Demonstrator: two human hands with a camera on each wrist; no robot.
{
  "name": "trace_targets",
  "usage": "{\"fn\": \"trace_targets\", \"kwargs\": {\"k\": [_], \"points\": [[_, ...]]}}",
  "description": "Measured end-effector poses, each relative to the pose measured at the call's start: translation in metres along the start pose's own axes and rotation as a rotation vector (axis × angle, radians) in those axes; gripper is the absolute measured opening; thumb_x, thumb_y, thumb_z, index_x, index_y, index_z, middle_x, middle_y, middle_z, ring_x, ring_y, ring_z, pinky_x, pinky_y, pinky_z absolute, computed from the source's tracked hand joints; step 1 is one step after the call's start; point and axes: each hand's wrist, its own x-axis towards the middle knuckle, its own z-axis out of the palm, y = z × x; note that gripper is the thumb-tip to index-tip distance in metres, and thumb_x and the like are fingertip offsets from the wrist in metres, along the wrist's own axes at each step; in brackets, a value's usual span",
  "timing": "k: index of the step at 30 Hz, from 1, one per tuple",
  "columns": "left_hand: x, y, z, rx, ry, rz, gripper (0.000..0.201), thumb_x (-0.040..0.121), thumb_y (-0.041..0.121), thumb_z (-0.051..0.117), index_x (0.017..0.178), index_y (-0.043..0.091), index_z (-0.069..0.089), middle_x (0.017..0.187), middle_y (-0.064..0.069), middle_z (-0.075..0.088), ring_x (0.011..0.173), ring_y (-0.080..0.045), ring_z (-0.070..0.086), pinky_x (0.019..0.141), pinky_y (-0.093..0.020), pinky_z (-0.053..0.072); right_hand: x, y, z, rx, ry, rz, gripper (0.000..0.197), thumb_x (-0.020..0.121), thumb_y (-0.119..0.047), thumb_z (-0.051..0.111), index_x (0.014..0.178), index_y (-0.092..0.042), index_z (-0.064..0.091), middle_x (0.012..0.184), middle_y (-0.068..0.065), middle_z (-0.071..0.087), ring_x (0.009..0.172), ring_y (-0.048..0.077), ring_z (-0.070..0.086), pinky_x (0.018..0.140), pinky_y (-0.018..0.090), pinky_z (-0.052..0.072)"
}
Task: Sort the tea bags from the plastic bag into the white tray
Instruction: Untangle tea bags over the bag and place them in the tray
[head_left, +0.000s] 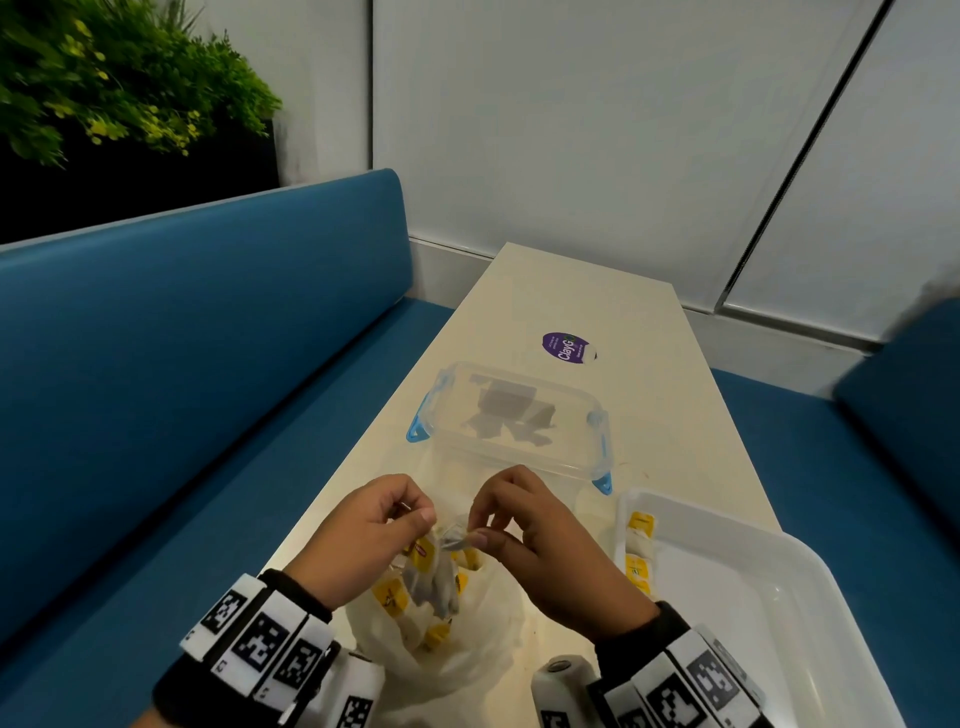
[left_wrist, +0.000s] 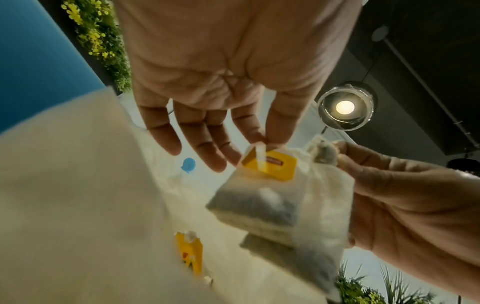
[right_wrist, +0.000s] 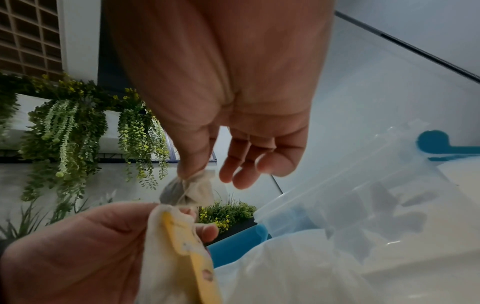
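Both hands hover over the open plastic bag (head_left: 467, 639), which holds several tea bags with yellow tags (head_left: 390, 597). My left hand (head_left: 363, 535) pinches a tea bag (left_wrist: 255, 203) by its yellow tag (left_wrist: 275, 166) between thumb and forefinger. My right hand (head_left: 524, 535) pinches the top corner of a second tea bag (right_wrist: 192, 189) joined to the first. The two tea bags hang side by side between the hands. The white tray (head_left: 810, 582) lies at the right front, with a few yellow-tagged tea bags (head_left: 638, 551) along its left side.
A clear container (head_left: 514, 421) with blue clips stands just behind the plastic bag, grey shapes showing in it. A purple sticker (head_left: 567, 347) lies further back on the cream table (head_left: 597, 291). Blue bench seats (head_left: 208, 364) flank the table on both sides.
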Motion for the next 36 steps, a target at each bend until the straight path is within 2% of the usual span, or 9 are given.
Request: {"fn": "trace_targets", "kwargs": {"k": [3,5,10,15,22,25,28,32,36], "points": [[-0.005,0.005,0.002,0.021,0.019,0.070,0.010,0.079,0.026,0.064,0.070,0.023,0.061,0.086,0.001,0.064,0.077,-0.006,0.058,0.075,-0.026,0.049,-0.001,0.002,0.000,-0.019,0.048,0.046,0.024,0.092,-0.024,0.056,0.077,-0.038,0.044,0.094,-0.009,0.052,0.086,0.008,0.053,0.074,0.014,0.041],[-0.010,0.010,0.005,0.050,0.085,0.141,0.018,0.068,0.044,0.058,0.070,0.026,0.060,0.085,0.009,0.061,0.084,-0.006,0.057,0.077,-0.021,0.047,0.000,0.002,0.002,-0.026,0.075,0.069,0.023,0.093,-0.023,0.054,0.077,-0.036,0.044,0.091,-0.007,0.055,0.084,0.010,0.056,0.073,0.018,0.044],[-0.013,0.015,0.009,0.164,0.158,0.158,0.032,0.058,0.061,0.055,0.061,0.030,0.061,0.081,0.015,0.059,0.079,-0.005,0.054,0.073,-0.028,0.047,-0.001,0.002,0.006,-0.082,0.097,0.029,0.017,0.093,-0.019,0.054,0.081,-0.029,0.047,0.088,-0.005,0.054,0.080,0.012,0.055,0.072,0.020,0.043],[-0.013,0.018,0.013,0.257,0.180,0.074,0.019,0.072,0.038,0.075,0.060,0.031,0.062,0.075,0.012,0.057,0.075,-0.005,0.053,0.078,-0.035,0.047,-0.001,-0.003,0.010,-0.176,0.095,-0.052,0.014,0.093,-0.018,0.053,0.082,-0.025,0.046,0.085,-0.009,0.045,0.075,0.006,0.043,0.068,0.014,0.036],[-0.014,0.016,0.017,0.314,0.170,0.103,0.021,0.078,0.030,0.070,0.061,0.031,0.058,0.077,0.010,0.056,0.074,-0.005,0.053,0.078,-0.031,0.044,-0.002,-0.005,0.012,-0.249,0.103,-0.044,0.007,0.095,-0.025,0.049,0.091,-0.020,0.054,0.092,-0.008,0.047,0.080,0.011,0.048,0.073,0.026,0.045],[-0.011,0.015,0.015,0.216,0.137,0.087,0.017,0.081,0.022,0.068,0.066,0.025,0.060,0.078,0.006,0.058,0.072,-0.008,0.053,0.070,-0.023,0.046,-0.003,-0.005,0.012,-0.286,0.138,-0.015,0.008,0.095,-0.028,0.048,0.094,-0.021,0.053,0.093,-0.010,0.046,0.081,0.011,0.049,0.073,0.025,0.045],[-0.010,0.012,0.012,0.089,0.085,0.061,0.015,0.083,0.012,0.065,0.069,0.017,0.061,0.076,0.002,0.060,0.069,-0.011,0.054,0.068,-0.025,0.047,-0.002,-0.003,0.012,-0.244,0.182,0.049,0.006,0.096,-0.026,0.048,0.094,-0.021,0.053,0.094,-0.009,0.049,0.082,0.010,0.050,0.074,0.024,0.044],[-0.010,0.008,0.008,0.241,0.031,0.116,0.014,0.083,0.024,0.061,0.069,0.023,0.058,0.079,0.007,0.057,0.073,-0.003,0.053,0.070,-0.019,0.044,0.000,0.000,0.011,-0.012,0.183,0.152,0.016,0.094,-0.018,0.051,0.081,-0.027,0.048,0.088,-0.009,0.055,0.082,0.009,0.053,0.069,0.015,0.041],[-0.010,0.007,0.006,0.432,0.136,0.202,0.016,0.083,0.028,0.057,0.069,0.030,0.051,0.080,0.014,0.054,0.079,-0.004,0.052,0.077,-0.025,0.042,-0.004,-0.002,0.005,0.145,0.060,0.144,0.022,0.093,-0.013,0.053,0.076,-0.027,0.051,0.084,0.002,0.062,0.069,0.006,0.058,0.059,0.025,0.047]]}}
